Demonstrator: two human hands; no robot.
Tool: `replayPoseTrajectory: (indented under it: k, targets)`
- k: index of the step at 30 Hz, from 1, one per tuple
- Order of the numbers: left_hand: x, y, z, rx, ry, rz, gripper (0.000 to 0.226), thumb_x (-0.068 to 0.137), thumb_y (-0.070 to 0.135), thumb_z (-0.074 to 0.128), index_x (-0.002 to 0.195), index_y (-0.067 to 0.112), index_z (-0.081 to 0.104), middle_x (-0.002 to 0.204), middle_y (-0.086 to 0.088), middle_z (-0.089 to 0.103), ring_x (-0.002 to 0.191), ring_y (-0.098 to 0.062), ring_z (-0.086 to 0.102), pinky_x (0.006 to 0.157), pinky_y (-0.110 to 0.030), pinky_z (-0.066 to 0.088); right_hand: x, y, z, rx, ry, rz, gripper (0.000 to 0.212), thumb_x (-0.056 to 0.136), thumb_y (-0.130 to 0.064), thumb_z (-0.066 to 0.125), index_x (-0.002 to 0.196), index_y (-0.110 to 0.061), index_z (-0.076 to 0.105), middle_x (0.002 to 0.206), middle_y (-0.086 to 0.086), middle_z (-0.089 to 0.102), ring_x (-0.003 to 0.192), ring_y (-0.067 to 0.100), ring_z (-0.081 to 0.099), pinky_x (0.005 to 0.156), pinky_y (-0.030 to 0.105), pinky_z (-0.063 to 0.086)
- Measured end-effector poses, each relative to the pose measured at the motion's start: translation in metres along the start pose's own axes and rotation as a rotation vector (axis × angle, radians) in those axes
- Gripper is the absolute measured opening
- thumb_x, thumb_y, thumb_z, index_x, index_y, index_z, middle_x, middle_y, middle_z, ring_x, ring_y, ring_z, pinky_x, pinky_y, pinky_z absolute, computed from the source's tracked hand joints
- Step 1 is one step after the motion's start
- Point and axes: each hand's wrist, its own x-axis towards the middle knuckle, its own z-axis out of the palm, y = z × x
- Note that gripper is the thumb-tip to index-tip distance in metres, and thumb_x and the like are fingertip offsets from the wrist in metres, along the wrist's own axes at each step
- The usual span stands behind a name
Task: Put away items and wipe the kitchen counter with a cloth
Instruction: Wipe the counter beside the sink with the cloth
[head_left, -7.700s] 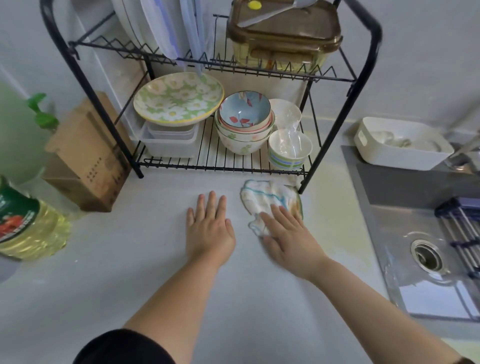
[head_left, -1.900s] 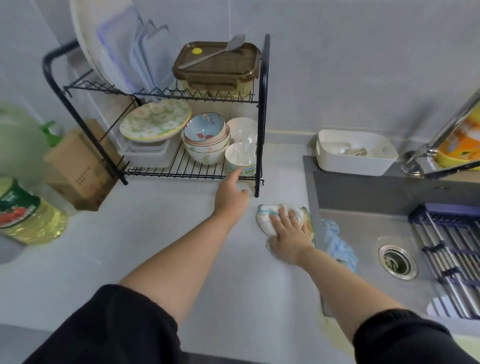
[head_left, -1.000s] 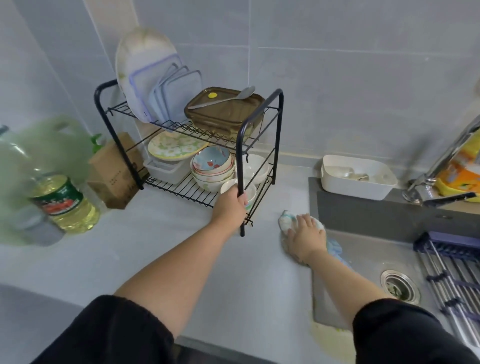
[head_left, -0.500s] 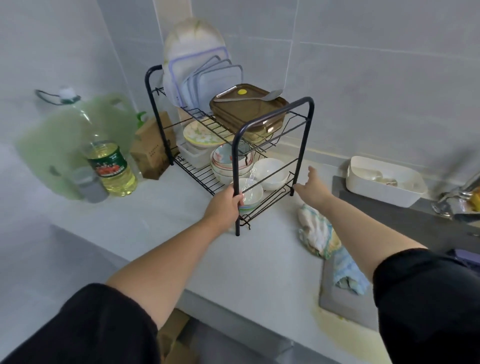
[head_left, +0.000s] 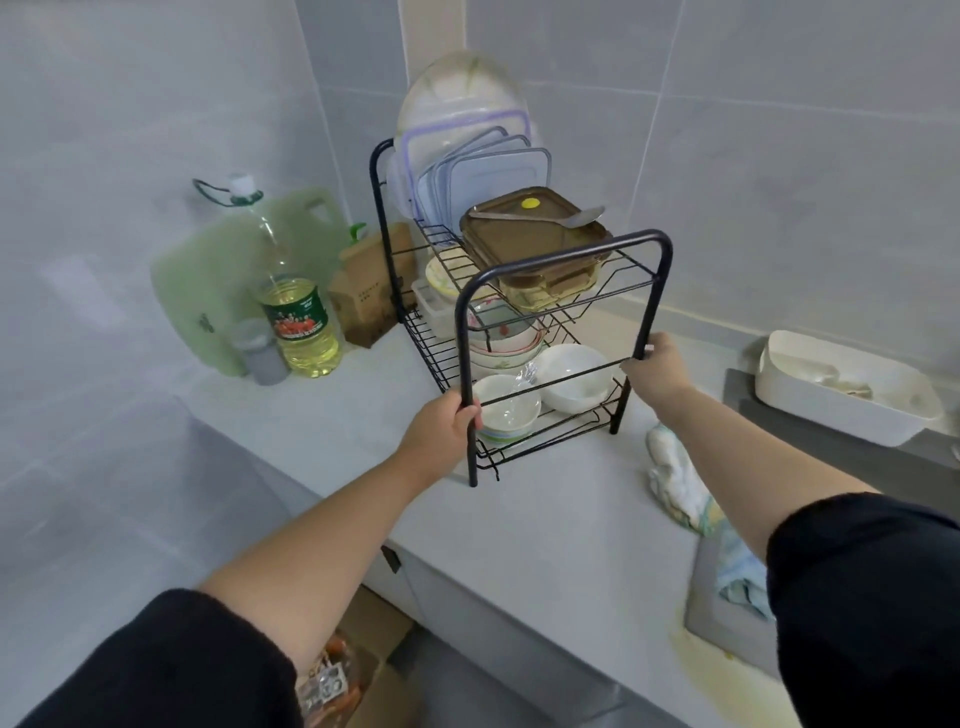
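Observation:
A black two-tier wire dish rack (head_left: 563, 253) stands on the grey counter (head_left: 545, 530), loaded with bowls, plates, lids and a brown-lidded glass container (head_left: 535, 231). My left hand (head_left: 447, 421) grips the rack's near left leg. My right hand (head_left: 657, 361) grips its near right leg. The white striped cloth (head_left: 675, 478) lies loose on the counter under my right forearm, just right of the rack.
An oil bottle (head_left: 298, 317), a large green jug (head_left: 218, 291), a small grey cup (head_left: 262, 353) and a cardboard box (head_left: 369, 291) stand left of the rack by the wall. A white tray (head_left: 841, 395) sits behind the sink at right. A blue cloth (head_left: 737, 577) hangs into the sink.
My right hand let go of the cloth, left it on the counter and took hold of the rack's right leg. My left hand keeps its grip. The view shifted right.

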Motion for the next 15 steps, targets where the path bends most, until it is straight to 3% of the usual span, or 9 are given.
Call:
replayPoseTrajectory:
  k: [4,8,15]
  targets:
    - [-0.012,-0.013,-0.015,0.03,0.032,0.006,0.018,0.099,0.011,0.036,0.091,0.015,0.052,0.085,-0.003,0.062,0.079,-0.017,0.056,0.077,-0.031,0.045,-0.009,0.001,0.005,-0.098,0.017,-0.041,0.026,0.097,-0.015,0.046,0.12,-0.002,0.049,0.098,0.011,0.054,0.09,0.032,0.056,0.07,0.031,0.039]
    - [-0.021,-0.032,-0.03,0.057,0.081,-0.013,0.016,0.1,0.013,0.035,0.102,0.015,0.051,0.089,-0.007,0.065,0.087,-0.024,0.059,0.083,-0.038,0.048,-0.036,0.001,0.017,-0.288,0.046,-0.155,0.018,0.097,-0.014,0.042,0.109,-0.003,0.051,0.1,0.017,0.06,0.096,0.037,0.056,0.072,0.035,0.039]
    - [-0.026,-0.049,-0.065,0.094,0.13,-0.032,0.017,0.099,0.007,0.032,0.098,0.011,0.049,0.082,0.0,0.064,0.081,-0.021,0.059,0.077,-0.032,0.046,-0.085,-0.007,0.044,-0.403,0.098,-0.214,0.018,0.095,-0.018,0.044,0.108,-0.007,0.052,0.1,0.016,0.064,0.096,0.038,0.058,0.069,0.034,0.037]
